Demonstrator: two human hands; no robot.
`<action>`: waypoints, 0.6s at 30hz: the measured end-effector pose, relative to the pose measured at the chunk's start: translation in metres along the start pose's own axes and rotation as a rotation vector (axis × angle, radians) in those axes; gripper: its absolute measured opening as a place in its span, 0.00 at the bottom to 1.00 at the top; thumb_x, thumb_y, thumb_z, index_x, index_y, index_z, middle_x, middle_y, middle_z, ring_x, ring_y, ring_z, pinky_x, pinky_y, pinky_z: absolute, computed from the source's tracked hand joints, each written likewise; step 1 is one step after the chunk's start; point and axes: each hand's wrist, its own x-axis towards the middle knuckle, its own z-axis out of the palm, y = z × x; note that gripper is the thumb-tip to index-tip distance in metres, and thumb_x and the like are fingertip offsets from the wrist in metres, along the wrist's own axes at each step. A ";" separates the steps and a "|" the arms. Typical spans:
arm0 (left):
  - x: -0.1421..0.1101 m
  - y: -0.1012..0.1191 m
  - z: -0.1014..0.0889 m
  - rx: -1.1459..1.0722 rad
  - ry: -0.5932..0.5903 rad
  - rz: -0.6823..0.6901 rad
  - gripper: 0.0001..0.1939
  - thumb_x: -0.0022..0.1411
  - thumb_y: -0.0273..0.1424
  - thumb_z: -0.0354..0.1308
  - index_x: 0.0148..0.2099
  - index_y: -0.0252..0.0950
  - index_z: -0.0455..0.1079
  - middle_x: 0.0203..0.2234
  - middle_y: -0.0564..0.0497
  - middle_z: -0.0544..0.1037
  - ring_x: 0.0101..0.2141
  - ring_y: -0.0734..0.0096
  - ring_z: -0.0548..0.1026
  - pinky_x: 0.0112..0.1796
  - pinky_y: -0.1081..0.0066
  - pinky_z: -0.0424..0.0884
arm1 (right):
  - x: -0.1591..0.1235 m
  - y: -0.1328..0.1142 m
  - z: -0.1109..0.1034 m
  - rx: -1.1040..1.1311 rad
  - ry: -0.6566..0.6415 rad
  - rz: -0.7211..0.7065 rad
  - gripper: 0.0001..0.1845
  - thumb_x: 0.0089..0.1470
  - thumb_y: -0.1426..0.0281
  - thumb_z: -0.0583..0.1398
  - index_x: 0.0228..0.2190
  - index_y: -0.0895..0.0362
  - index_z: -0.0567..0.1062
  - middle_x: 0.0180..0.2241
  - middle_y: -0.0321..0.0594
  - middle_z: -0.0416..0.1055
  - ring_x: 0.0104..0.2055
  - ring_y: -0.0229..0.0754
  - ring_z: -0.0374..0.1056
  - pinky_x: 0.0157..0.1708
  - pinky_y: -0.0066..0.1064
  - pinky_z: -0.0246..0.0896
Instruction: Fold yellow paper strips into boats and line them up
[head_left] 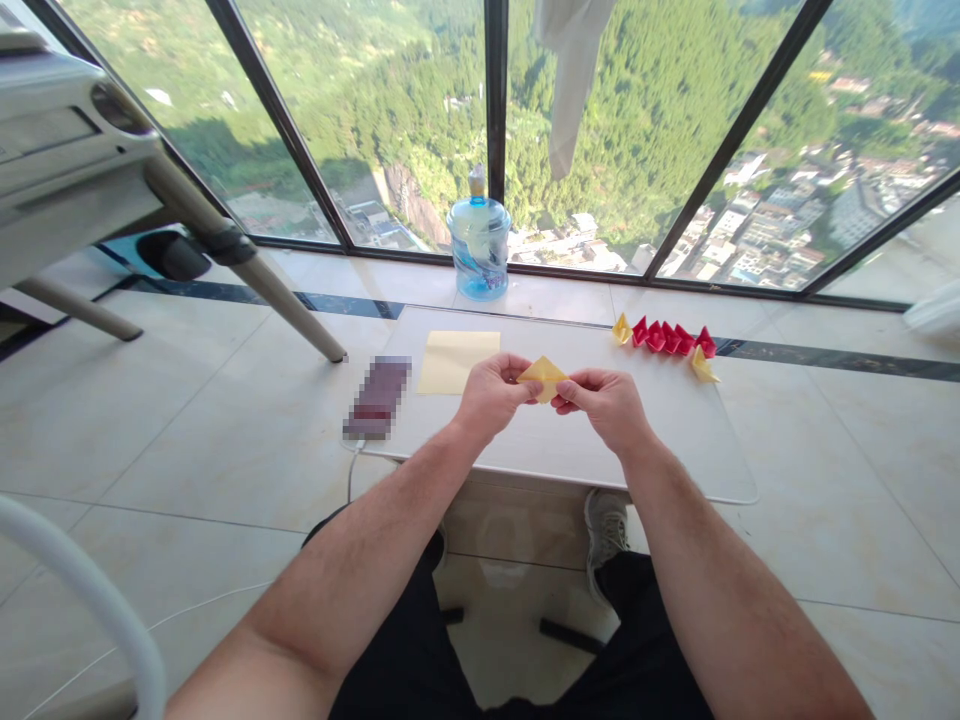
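A small piece of folded yellow paper (544, 374), shaped like a diamond with its point upward, is held just above the low white table (450, 430). My left hand (495, 388) pinches its left corner between thumb and fingers. On the other side, my right hand (600, 398) grips the right corner the same way. Behind my left hand lies a stack or sheet of flat yellow paper (450, 362). At the table's far right stand several folded red paper boats (667, 338), with a yellow paper boat (622, 329) at one end and another yellow boat (704, 366) near the other.
A phone (379, 398), blurred out, lies at the table's left edge with a white cable (352, 470) attached. A blue water jug (478, 245) stands by the window. Metal furniture legs (277, 295) rise at left, and a white curved tube (97, 590) is at lower left.
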 end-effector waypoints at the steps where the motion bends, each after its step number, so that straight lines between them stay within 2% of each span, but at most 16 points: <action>1: 0.000 0.000 0.000 -0.004 0.001 0.000 0.15 0.42 0.28 0.71 0.33 0.31 0.71 0.25 0.52 0.79 0.26 0.73 0.76 0.29 0.71 0.76 | 0.000 0.000 0.000 0.008 0.001 0.001 0.17 0.42 0.57 0.72 0.27 0.59 0.82 0.24 0.43 0.79 0.27 0.41 0.74 0.31 0.34 0.74; 8: 0.001 -0.001 0.000 -0.015 -0.001 -0.003 0.16 0.41 0.30 0.72 0.32 0.32 0.71 0.25 0.52 0.79 0.27 0.72 0.77 0.31 0.69 0.77 | 0.003 0.005 0.001 0.092 0.011 0.033 0.17 0.40 0.59 0.73 0.28 0.59 0.82 0.25 0.41 0.78 0.27 0.40 0.73 0.30 0.33 0.73; 18: 0.002 -0.004 -0.001 -0.006 -0.008 -0.006 0.16 0.41 0.29 0.72 0.33 0.32 0.71 0.24 0.53 0.79 0.26 0.72 0.77 0.30 0.69 0.78 | 0.004 0.006 0.001 0.085 0.008 0.053 0.14 0.41 0.62 0.72 0.27 0.59 0.82 0.24 0.41 0.78 0.26 0.39 0.73 0.30 0.31 0.73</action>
